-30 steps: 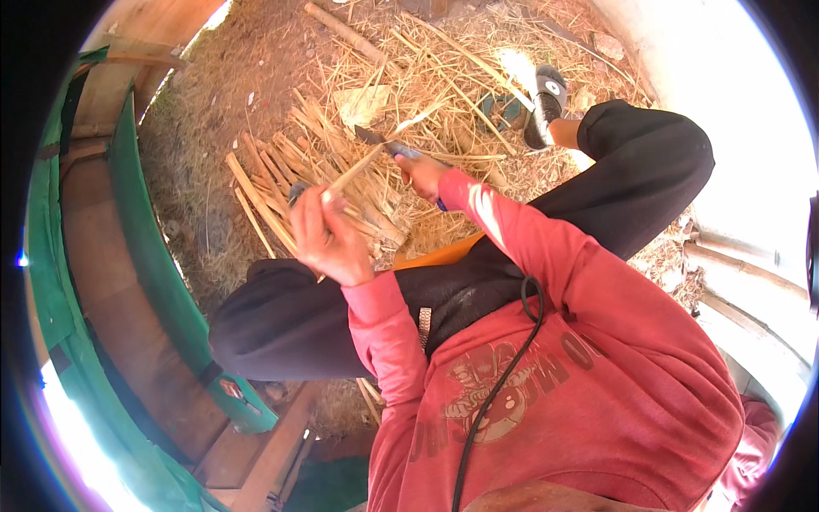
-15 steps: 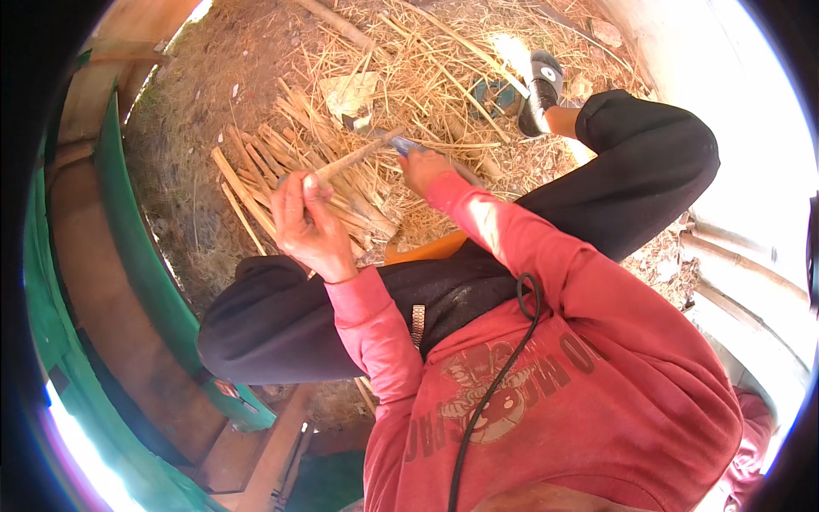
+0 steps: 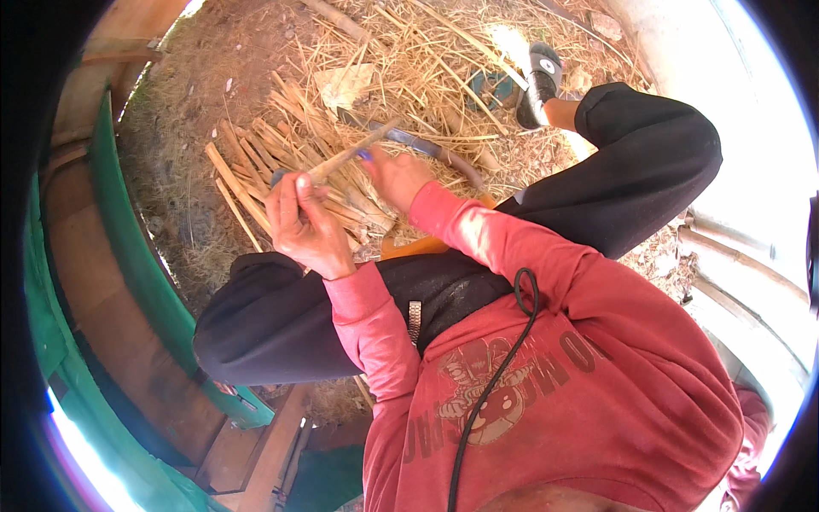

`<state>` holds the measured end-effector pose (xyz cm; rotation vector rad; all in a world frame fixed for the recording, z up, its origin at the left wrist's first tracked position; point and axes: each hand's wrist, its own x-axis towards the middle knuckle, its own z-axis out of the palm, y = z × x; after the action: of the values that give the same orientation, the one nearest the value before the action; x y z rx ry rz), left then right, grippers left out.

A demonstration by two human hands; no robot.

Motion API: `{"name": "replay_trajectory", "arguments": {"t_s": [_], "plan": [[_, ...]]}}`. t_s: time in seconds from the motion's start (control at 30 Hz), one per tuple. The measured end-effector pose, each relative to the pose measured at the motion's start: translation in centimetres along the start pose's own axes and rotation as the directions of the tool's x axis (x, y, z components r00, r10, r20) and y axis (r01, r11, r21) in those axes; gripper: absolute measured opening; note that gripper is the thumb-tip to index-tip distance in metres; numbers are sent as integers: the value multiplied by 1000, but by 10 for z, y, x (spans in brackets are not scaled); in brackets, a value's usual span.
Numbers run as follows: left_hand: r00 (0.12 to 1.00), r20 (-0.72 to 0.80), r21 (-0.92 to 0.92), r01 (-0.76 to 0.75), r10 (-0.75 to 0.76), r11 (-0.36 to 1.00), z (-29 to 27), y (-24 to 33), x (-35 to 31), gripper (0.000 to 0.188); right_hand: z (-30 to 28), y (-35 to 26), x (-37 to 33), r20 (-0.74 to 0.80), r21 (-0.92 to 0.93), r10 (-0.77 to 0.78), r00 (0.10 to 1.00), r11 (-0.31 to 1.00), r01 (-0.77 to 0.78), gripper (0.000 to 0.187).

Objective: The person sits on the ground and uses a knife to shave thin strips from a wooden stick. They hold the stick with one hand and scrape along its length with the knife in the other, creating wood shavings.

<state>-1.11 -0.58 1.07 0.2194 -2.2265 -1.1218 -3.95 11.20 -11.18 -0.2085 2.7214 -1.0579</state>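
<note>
My left hand pinches the near end of a slim wooden stick between thumb and fingers. The stick slants up to the right, over a pile of split wood pieces. Close beside the stick, my right hand is closed around something small; only a bright blue bit shows at its fingers, and the rest is hidden. Just beyond that hand a long blade with a brown handle lies on the straw.
Loose straw covers the ground ahead, with a pale flat piece and a thick pole on it. My bent legs in black trousers frame the work area. Green sheeting and boards stand at the left.
My right hand has moved left along the stick toward my left hand, uncovering the long blade and its handle. My left hand keeps its hold on the stick, nearly in place.
</note>
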Motion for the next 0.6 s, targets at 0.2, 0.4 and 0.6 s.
{"name": "replay_trajectory", "arguments": {"t_s": [0.2, 0.4, 0.6], "plan": [[1000, 4, -35, -15, 15, 999, 5, 6, -3, 13, -17, 32, 6, 170, -128, 288, 942, 955, -269, 41], [992, -68, -49, 107, -110, 993, -3, 3, -1, 15, -39, -27, -21, 21, 201, -95, 995, 976, 88, 36], [999, -6, -23, 49, -49, 999, 4, 6, -3, 13, -22, -13, 4, 74, -9, 187, 980, 982, -187, 35]]}}
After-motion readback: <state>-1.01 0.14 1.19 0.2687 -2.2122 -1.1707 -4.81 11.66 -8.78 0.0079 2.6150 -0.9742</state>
